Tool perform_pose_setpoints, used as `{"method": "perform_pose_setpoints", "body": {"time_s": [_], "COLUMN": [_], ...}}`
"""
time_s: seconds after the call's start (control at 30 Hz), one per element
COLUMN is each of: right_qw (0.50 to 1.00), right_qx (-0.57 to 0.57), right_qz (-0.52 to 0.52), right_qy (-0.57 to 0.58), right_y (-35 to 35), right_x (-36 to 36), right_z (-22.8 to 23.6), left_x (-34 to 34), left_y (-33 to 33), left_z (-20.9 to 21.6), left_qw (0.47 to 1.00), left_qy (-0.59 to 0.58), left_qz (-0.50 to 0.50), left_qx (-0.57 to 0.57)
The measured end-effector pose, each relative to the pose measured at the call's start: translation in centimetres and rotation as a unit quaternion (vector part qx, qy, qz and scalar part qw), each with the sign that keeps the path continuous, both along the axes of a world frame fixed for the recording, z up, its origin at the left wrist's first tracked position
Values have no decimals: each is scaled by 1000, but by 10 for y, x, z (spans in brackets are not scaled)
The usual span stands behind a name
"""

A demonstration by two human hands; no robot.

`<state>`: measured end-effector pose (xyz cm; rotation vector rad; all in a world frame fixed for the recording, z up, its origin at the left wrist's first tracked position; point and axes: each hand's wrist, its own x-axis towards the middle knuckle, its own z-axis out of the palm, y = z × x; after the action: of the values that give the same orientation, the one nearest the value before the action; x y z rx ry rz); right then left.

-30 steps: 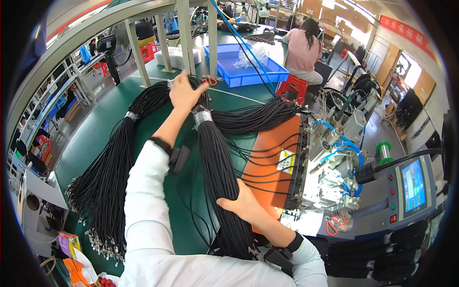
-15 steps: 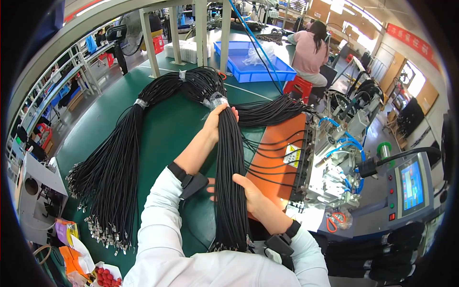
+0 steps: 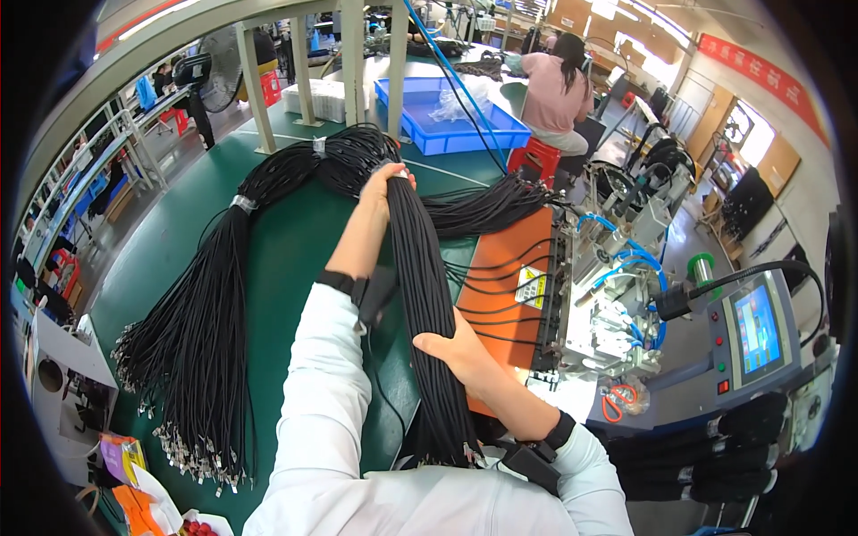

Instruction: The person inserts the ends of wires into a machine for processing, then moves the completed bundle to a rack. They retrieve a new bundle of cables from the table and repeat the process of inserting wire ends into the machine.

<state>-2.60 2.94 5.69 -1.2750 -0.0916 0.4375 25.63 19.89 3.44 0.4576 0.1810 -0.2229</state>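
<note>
hands: left hand closed round the far part of the held bundle; right hand clasping it lower down, thumb over the top, fingers hidden beneath.
left-hand bundle: more black cables fan over the green table, well apart from both hands, metal-tipped ends toward the body; its far end arches toward the held bundle, and whether they join i cannot tell.
held bundle: between the two hands, over the table's near edge; long axis runs from the far side toward the body, near end leaning right.
nearer hand: the right, to the connector ends; the left, to the bound far end. any turn or lift would, i judge, hang on the span between.
orange plate: just right of the held bundle, the plate has thin cables crossing it to the machine.
against half a second ago: right thumb now crosses the bundle's top instead of its right edge; the fingertips once showing past its left side are hidden; the left hand covers more of the clear wrap.
</note>
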Motion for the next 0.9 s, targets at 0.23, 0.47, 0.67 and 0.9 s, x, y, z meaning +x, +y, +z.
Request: {"method": "perform_pose_setpoints", "body": {"time_s": [0.23,0.47,0.67,0.9], "right_qw": [998,996,955,937], "right_qx": [-57,73,213,216], "right_qz": [7,48,64,-62], "right_qy": [-30,2,197,268], "right_y": [3,-35,-58,-84], "right_x": [-8,-11,30,58], "right_z": [3,-12,-28,-61], "left_x": [7,-18,14,-54], "left_y": [12,-10,-33,-25], "left_z": [-15,93,97,3], "left_qw": [997,971,611,455], "left_qy": [-50,-212,-279,-154], "left_qz": [28,32,371,-216], "left_qx": [43,101,642,850]}}
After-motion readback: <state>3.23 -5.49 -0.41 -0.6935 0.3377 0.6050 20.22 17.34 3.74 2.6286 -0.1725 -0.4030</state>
